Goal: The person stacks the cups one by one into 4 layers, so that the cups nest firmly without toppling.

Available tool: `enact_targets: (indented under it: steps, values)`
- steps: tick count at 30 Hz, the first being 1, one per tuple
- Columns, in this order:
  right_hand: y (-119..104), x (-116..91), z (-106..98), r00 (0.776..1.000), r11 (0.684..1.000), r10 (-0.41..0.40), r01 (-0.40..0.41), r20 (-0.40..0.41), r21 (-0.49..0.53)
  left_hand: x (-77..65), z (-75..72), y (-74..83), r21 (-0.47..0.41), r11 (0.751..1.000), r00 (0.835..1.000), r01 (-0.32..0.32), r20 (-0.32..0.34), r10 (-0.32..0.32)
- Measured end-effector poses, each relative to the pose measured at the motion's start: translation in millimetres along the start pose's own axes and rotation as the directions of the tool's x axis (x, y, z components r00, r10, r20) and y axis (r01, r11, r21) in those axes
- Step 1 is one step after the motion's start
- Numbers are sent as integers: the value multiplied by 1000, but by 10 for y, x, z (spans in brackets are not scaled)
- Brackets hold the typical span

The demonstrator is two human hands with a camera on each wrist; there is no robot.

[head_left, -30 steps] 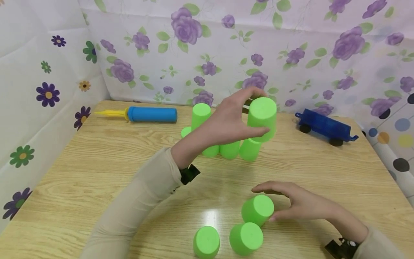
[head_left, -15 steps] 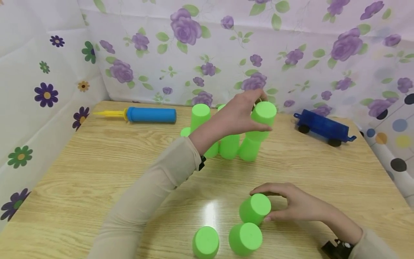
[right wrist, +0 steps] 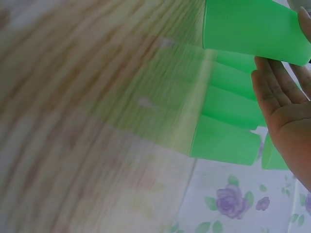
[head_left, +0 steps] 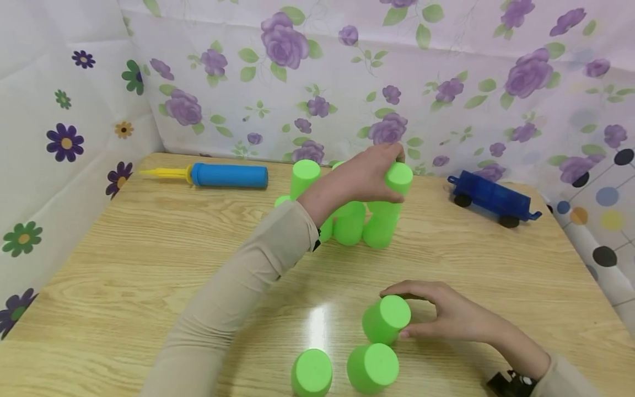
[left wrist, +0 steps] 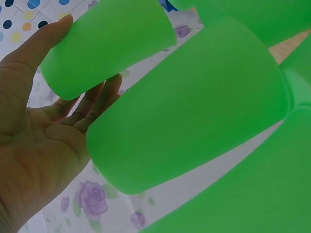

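In the head view my left hand [head_left: 364, 175] holds a green plastic cup [head_left: 399, 177], bottom up, at the right end of the upper tier of stacked cups. The left wrist view shows the thumb and fingers around this cup [left wrist: 109, 46], with another upturned cup [left wrist: 189, 107] beside it. Part of the stack is hidden behind the hand and forearm. Near the front, my right hand [head_left: 441, 311] has its thumb and fingers around a second upturned cup [head_left: 386, 320] on the table. Seen from the right wrist, that cup [right wrist: 257, 29] lies between thumb and fingers.
Two more upturned cups [head_left: 373, 368] [head_left: 312, 373] stand at the table's front. A blue hand pump [head_left: 229, 175] with a yellow nozzle lies at the back left. At the back right is a blue toy wagon [head_left: 491, 196]. Flowered cloth [head_left: 223, 66] hangs behind the wooden table [head_left: 149, 264].
My left hand has lowered its cup onto the right end of the stack. My right thumb and fingers have closed in around the front cup.
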State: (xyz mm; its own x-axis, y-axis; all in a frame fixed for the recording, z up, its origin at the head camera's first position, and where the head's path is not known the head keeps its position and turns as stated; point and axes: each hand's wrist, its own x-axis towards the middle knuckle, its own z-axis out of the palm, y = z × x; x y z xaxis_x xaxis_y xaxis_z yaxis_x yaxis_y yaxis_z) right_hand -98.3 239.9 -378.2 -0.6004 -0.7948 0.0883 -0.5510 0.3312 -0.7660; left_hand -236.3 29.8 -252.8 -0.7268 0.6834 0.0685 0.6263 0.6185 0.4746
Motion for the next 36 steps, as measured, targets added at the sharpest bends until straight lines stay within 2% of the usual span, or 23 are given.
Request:
enact_targets:
  steps: [10,13,21,25,30,36]
  values:
    - [-28,-26,18,999,998,43,-44,-23,-42,81,-35,18,91,994,991,65,110,-75]
    - [-42,-31,18,998,997,62,-63,-25,-50,84,-47,3,81,994,988,72,130,-82]
    - [-72,-27,25,998,996,58,-60,-22,-65,49,-81,-65,29,994,984,105,138,-108]
    - [-73,-23,29,999,997,41,-43,-29,-72,37,-97,-94,20,995,986,95,138,-97]
    - [-67,-24,36,999,997,35,-37,-35,-71,33,-103,-113,35,996,987,79,135,-83]
    - [-42,-27,47,999,997,34,-36,-26,-61,23,-109,-120,66,993,984,96,141,-104]
